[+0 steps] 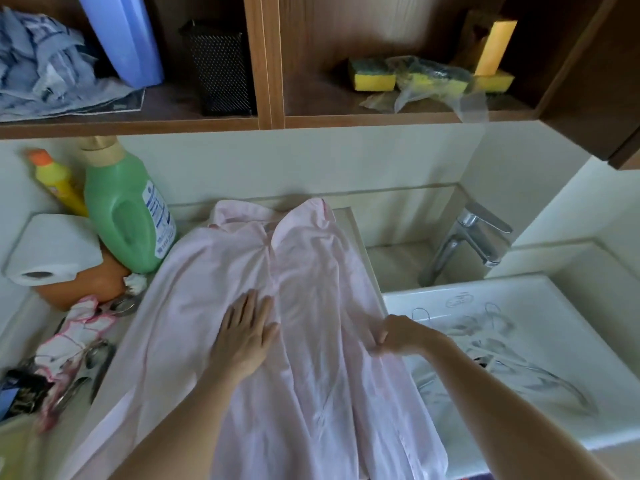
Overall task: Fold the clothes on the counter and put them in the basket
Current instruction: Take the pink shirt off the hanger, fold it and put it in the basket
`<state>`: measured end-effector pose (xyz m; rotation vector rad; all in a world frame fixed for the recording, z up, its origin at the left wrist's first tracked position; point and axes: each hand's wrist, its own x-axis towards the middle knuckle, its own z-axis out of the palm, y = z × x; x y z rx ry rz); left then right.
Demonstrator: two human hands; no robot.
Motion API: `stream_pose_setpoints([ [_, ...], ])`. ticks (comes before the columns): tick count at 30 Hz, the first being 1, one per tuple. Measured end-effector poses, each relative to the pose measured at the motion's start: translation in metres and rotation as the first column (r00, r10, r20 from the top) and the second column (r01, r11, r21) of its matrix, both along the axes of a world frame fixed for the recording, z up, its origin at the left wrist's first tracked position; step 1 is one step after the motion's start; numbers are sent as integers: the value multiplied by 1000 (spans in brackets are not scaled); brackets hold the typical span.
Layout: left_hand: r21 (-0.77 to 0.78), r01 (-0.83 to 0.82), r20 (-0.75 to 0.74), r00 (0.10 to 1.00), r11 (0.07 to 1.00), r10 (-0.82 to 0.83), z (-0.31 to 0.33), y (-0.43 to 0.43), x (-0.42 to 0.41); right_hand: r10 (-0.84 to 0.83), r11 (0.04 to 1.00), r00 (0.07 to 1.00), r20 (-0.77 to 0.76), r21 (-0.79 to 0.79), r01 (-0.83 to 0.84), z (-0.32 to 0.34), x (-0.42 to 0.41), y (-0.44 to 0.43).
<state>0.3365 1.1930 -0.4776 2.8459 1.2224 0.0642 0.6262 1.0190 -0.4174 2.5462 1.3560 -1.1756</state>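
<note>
Left hand (247, 336) flat, fingers (254, 303) straight, on the pale pink cloth shirt (311, 265). Right hand (398, 336) seems to pinch its edge beside the white ceramic sink (436, 292).

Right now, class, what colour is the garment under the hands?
The garment is plain pale pink; the head view shows it best.

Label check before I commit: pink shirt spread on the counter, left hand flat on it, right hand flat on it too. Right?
One error: the right hand is not flat. It pinches the pink shirt at its edge beside the sink. The left hand does lie flat on the shirt, spread on the counter. Head view shows it.
</note>
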Motion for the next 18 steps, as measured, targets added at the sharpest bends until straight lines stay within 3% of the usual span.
stream_pose_setpoints([
  [2,-15,20,-52,998,1000,-20,4,7,2,-39,999,999,31,13,38,5,1,-10],
  [5,-95,-37,-140,990,995,24,34,5,20,-247,951,956,161,229,207,15,10,-12],
  [7,-208,-131,-115,987,969,109,57,-8,41,-401,879,915,40,297,372,19,16,-13],
  [10,-405,-37,108,990,913,88,81,-38,74,-403,902,905,-136,107,418,28,15,-23],
  [12,-549,62,235,968,833,84,93,-62,91,-301,951,946,-117,40,307,36,14,-25],
  [14,-705,149,278,957,694,77,112,-89,106,-273,946,944,-186,126,298,49,11,-16],
  [17,-862,250,313,946,441,77,138,-120,132,-269,837,827,-493,305,454,73,1,5],
  [18,-867,274,350,929,415,119,141,-124,141,-239,784,768,-593,349,514,84,-3,11],
])
